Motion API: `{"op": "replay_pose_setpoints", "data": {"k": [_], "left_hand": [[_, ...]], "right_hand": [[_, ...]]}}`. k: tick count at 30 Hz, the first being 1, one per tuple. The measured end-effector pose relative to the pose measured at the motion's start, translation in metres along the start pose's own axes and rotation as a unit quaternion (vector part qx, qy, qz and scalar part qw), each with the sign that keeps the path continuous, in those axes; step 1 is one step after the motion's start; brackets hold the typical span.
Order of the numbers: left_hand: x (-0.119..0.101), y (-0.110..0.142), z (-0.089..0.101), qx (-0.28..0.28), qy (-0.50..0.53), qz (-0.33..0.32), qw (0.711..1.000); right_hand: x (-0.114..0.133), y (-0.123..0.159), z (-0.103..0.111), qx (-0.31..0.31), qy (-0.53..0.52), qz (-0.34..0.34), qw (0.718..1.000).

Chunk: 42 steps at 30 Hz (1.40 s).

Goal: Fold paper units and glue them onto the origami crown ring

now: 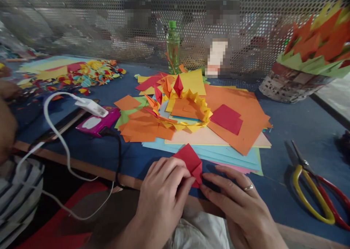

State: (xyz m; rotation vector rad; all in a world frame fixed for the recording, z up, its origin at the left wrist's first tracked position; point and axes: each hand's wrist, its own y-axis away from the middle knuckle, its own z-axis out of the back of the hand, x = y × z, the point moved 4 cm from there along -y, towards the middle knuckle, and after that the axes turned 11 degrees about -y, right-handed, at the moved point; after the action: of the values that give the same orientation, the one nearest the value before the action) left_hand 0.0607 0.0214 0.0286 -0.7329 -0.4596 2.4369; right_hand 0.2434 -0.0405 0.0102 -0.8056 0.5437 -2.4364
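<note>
A small folded red paper piece (189, 158) lies on the blue table near its front edge. My left hand (162, 194) rests on its lower left part, fingers bent and pressing the fold flat. My right hand (240, 205), wearing a ring, lies with fingers stretched toward the paper's lower right tip, touching it. Behind the red piece sits a stack of orange, yellow, pink and light-blue sheets (237, 114). On that stack rests a ring of folded yellow, orange and red paper units (188, 110).
Scissors with yellow and red handles (317, 190) lie at the right. A magenta phone (97, 123) with cables sits at the left. A green bottle (173, 46), a paper basket (298, 79) and scattered folded pieces (90, 74) stand further back. Another person's arm shows at the left edge.
</note>
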Motion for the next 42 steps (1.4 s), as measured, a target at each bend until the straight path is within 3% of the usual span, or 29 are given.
{"op": "replay_pose_setpoints", "data": {"k": [23, 32, 42], "left_hand": [[-0.001, 0.0, -0.002, 0.008, -0.004, -0.004, 1.0], [0.007, 0.0, 0.0, 0.021, -0.016, 0.035, 0.999], [0.011, -0.001, 0.001, 0.018, -0.027, 0.031, 0.999]], "right_hand": [[0.001, 0.002, -0.007, 0.032, 0.074, 0.044, 0.996], [0.004, 0.002, -0.008, 0.038, 0.069, -0.001, 0.997], [0.001, 0.002, -0.007, 0.049, 0.076, 0.012, 0.996]]}}
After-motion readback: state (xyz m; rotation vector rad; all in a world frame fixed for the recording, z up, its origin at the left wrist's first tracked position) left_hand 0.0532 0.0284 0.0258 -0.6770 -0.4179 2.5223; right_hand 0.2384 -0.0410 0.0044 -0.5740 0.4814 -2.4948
